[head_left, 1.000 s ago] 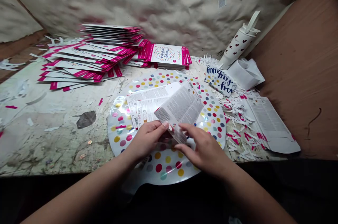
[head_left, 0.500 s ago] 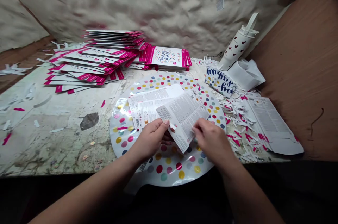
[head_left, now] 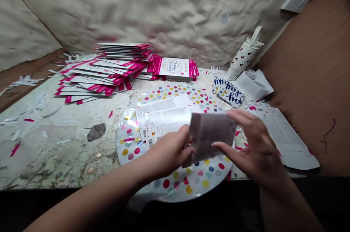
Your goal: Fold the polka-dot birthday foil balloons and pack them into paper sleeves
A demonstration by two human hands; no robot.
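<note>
Nearest, the left hand [head_left: 169, 150] pinches one edge of a flat grey glossy rectangular sheet [head_left: 210, 133] between curled fingers and thumb; the right hand [head_left: 253, 148], fingers spread wide, spans its other side, fingertips at the far corner, thumb by the lower edge; the sheet is held over a round foil balloon with coloured polka dots [head_left: 188, 179], where white printed paper leaflets [head_left: 164, 115] lie; beyond, on the scuffed pale worktop [head_left: 54, 144], white-and-magenta birthday cards [head_left: 175, 68] lie in loose stacks; a white heart-patterned tumbler [head_left: 243, 57] lies off to the right.
</note>
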